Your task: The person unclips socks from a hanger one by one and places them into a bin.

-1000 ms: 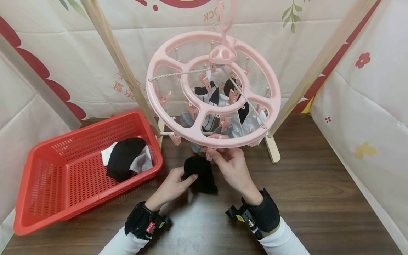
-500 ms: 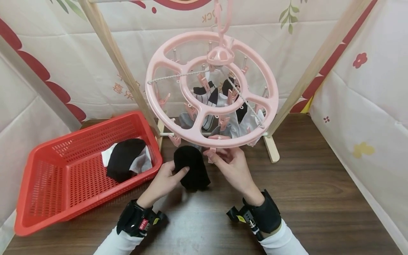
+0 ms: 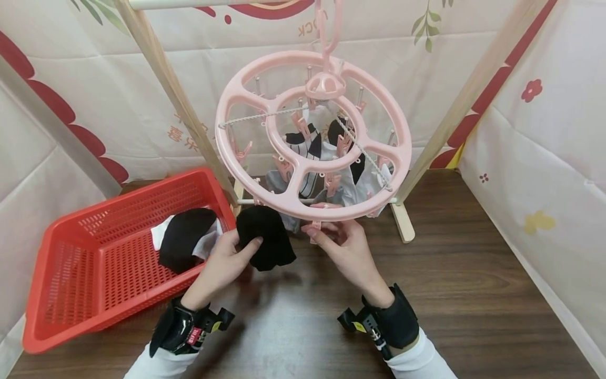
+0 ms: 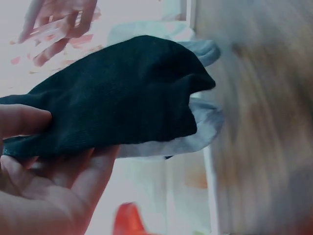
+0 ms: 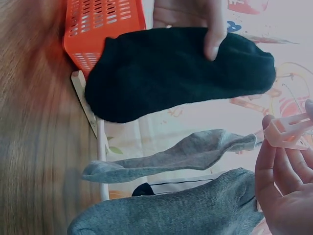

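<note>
A black sock is pinched between the thumb and fingers of my left hand, in the air left of my right hand. With its fingers, my right hand holds a pink clothespin at the front rim of the round pink hanger. In the right wrist view the black sock stretches sideways, its cuff end towards the clothespin but apart from it. Two grey socks, a thin one and a thicker one, hang from the hanger below it.
A red basket on the left holds a black sock and white and grey fabric. Striped, black and grey socks hang under the hanger's middle. A wooden rack stands around it on the brown table.
My left hand has carried the black sock to the left and slightly up, away from the clothespin and towards the basket. My right hand stays at the clothespin on the front rim.
</note>
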### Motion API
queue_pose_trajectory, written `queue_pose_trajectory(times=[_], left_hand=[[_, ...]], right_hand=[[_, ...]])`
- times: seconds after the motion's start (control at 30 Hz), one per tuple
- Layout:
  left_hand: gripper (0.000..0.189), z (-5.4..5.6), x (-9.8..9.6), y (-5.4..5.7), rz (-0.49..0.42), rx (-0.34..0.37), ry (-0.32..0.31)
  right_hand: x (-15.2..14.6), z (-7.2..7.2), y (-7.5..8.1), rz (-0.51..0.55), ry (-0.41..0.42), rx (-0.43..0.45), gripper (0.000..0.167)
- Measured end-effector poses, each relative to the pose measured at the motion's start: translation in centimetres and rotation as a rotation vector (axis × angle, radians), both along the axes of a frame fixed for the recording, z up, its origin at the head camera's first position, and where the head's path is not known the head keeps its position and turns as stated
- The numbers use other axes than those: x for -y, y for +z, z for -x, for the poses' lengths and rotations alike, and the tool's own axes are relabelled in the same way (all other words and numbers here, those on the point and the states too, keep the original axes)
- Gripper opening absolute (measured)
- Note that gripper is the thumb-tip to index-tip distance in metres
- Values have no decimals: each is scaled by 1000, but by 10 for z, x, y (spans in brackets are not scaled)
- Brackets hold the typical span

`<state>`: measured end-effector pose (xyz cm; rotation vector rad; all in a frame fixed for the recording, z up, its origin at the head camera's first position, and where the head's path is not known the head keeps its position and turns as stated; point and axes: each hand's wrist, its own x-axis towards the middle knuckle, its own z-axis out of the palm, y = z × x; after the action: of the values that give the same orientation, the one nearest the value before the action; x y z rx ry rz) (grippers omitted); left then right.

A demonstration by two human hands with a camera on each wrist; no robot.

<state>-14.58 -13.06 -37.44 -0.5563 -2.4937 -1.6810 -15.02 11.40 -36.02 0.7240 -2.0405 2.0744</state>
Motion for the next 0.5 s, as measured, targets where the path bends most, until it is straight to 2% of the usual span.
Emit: queue_pose_trajectory(times=[0.2,0.37,0.5], left_hand=[[13,-2,15,18,67,-22,117],[10,-5,29,33,128,-27,191],[13,-7,39,43,122,14,223]], right_hand=[[1,0,-1,-28,4,-32,37],[2,1,-2,-37,-10,-67,36],[2,0,-3,-42,-14,-82,37]])
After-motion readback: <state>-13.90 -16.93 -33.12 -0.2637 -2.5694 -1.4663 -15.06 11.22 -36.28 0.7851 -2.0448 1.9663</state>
